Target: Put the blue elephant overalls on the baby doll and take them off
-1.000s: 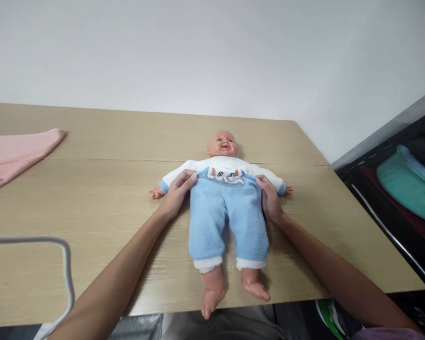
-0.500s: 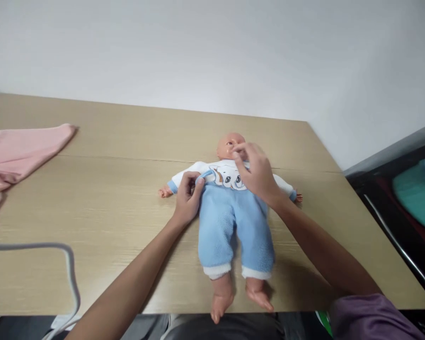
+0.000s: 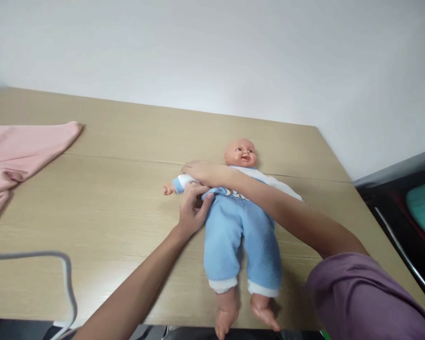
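A baby doll [image 3: 240, 153] lies on its back on the wooden table [image 3: 102, 198], head away from me. It wears a white top and fluffy blue trousers [image 3: 238, 236]; its bare feet reach the near edge. My left hand [image 3: 193, 212] pinches the trouser waistband at the doll's side, just below its sleeved arm. My right hand [image 3: 201, 172] reaches across the doll's chest and rests, fingers closed, on the shoulder and upper sleeve of that same arm. My right forearm hides most of the doll's chest.
A pink cloth [image 3: 17, 151] lies at the table's left edge. A grey cable [image 3: 65, 278] loops over the near left corner. Right of the table stands a dark rack with a teal item [image 3: 424, 205]. A white wall runs behind.
My right hand left the waistband, passed the doll's face and crossed to the doll's far shoulder on my left. My left hand stayed at the waistband. The view shifted left.
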A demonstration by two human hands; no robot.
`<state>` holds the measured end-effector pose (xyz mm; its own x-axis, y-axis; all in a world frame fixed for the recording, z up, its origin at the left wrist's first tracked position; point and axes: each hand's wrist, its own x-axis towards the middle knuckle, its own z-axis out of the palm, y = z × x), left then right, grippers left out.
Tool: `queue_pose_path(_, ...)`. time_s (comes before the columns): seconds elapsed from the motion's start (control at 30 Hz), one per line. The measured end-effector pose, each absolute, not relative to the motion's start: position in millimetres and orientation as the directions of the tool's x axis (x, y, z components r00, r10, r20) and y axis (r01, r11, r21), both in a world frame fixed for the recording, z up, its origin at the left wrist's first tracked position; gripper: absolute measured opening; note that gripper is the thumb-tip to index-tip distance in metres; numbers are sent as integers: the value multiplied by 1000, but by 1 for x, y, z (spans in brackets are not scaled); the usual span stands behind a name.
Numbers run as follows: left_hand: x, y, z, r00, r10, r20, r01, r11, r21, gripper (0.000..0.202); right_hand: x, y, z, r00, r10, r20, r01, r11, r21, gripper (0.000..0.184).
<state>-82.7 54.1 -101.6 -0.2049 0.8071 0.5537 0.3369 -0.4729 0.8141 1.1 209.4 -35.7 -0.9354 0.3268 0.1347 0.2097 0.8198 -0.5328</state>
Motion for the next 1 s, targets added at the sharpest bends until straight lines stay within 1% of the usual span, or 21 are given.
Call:
queue_pose_path(0.07,-83,54,-103,-172,795,582,337,-508,793,24,18,206,-28,-912,368,181,197,780,-594,30)
queue_pose_path(0.1,-84,53,-104,-162,781,604,345,-528,776,21,28,205,-24,-908,376,186,172,739,-652,35)
queue_pose_path(0.17,-87,53,-110,-145,733,665,384,-578,720,14,47,203,-17,-877,431,212,97,591,-801,42)
queue_pose_path(0.23,-90,52,-117,-124,657,743,452,-629,632,8,64,200,-14,-835,507,212,44,445,-894,44)
queue_pose_path(0.27,-91,51,-121,-128,608,784,495,-646,582,7,71,198,-13,-818,533,217,31,417,-908,43)
queue_pose_path(0.3,-91,51,-124,-143,551,822,538,-654,532,7,77,196,-13,-808,541,233,23,424,-905,40)
queue_pose_path(0.37,-90,52,-127,-203,429,880,586,-666,460,10,84,191,-14,-813,504,292,-4,496,-868,36)
queue_pose_path(0.4,-89,53,-126,-233,390,891,574,-684,449,12,86,188,-15,-820,471,326,-25,540,-842,35)
queue_pose_path(0.43,-86,53,-125,-257,379,889,535,-710,457,14,88,186,-15,-822,442,358,-43,579,-814,36)
queue_pose_path(0.5,-81,54,-120,-300,442,846,436,-725,533,16,89,182,-17,-815,416,403,-44,649,-760,39)
queue_pose_path(0.57,-76,54,-115,-356,527,772,390,-667,635,19,89,181,-19,-817,398,416,9,732,-682,42)
queue_pose_path(0.6,-75,52,-113,-387,546,743,394,-630,669,22,89,181,-21,-822,391,414,48,771,-635,43)
queue_pose_path(0.67,-72,49,-111,-411,551,727,401,-607,687,30,89,183,-25,-833,379,403,117,833,-542,44)
queue_pose_path(0.73,-69,44,-108,-396,577,715,353,-623,698,33,87,184,-29,-847,361,390,149,866,-477,44)
queue_pose_path(0.77,-68,42,-106,-403,604,688,314,-615,723,32,87,185,-31,-857,346,383,149,875,-460,44)
queue_pose_path(0.8,-67,40,-103,-426,641,639,267,-585,766,30,86,184,-32,-866,332,375,140,880,-454,45)
queue_pose_path(0.87,-66,38,-96,-497,717,488,165,-474,865,28,87,181,-32,-868,330,372,125,869,-479,46)
queue_pose_path(0.93,-66,40,-90,-540,770,342,63,-367,928,31,91,175,-26,-826,407,390,157,831,-534,38)
queue_pose_path(1.0,-70,44,-88,-526,815,242,-26,-300,954,36,99,166,-17,-767,532,358,243,758,-606,22)
